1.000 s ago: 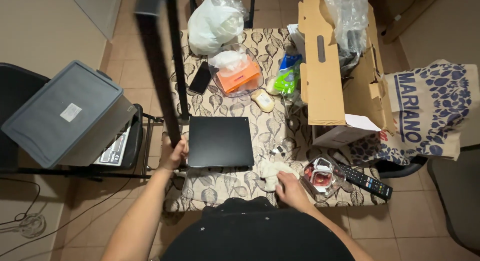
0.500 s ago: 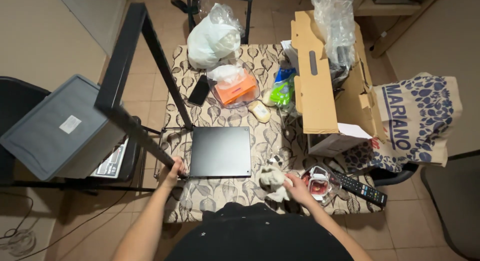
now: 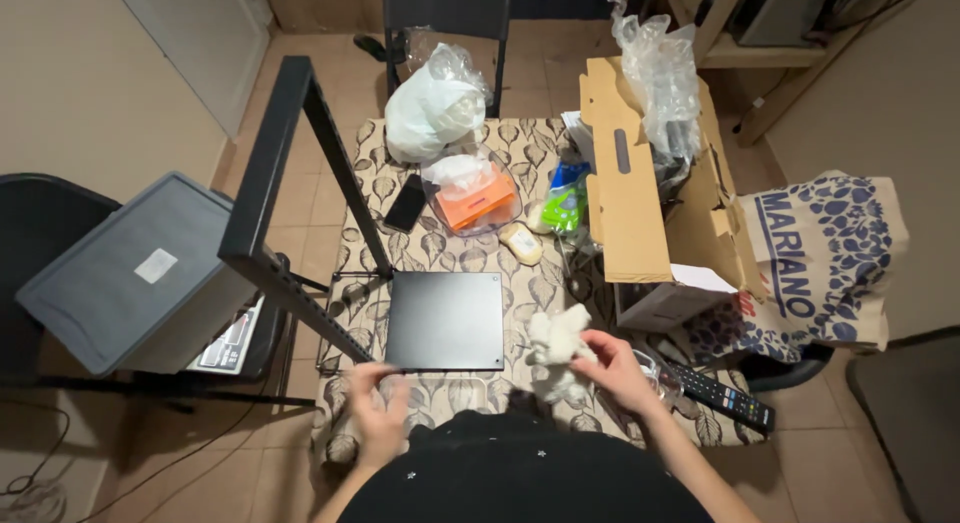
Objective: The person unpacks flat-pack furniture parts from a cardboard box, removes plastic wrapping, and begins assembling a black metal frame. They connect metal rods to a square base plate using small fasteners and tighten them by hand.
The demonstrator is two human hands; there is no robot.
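We list, by size: a table (image 3: pixel 640 423) under a leaf-print cloth; a grey bin (image 3: pixel 130 273) off its left side; an open carton (image 3: pixel 640 183) at the right, a printed bag (image 3: pixel 830 253) beyond it; a black arm (image 3: pixel 290 213) slanting up over the left of the table; a black plate (image 3: pixel 446 320) lying flat mid-table; a white sack (image 3: pixel 432 108) at the far end; an orange box (image 3: pixel 478 195); a remote (image 3: pixel 725 395) at the near right edge; a phone (image 3: pixel 405 203); our rag (image 3: pixel 560 353), crumpled, just right of the plate's near corner. Our right hand (image 3: pixel 622 373) is closed on the rag. Our left hand (image 3: pixel 380 408) rests fingers spread on the cloth, gripping nothing, just below the plate's near edge. In our judgement wiping goes best with the left hand pinning the plate while the rag takes flat, overlapping passes
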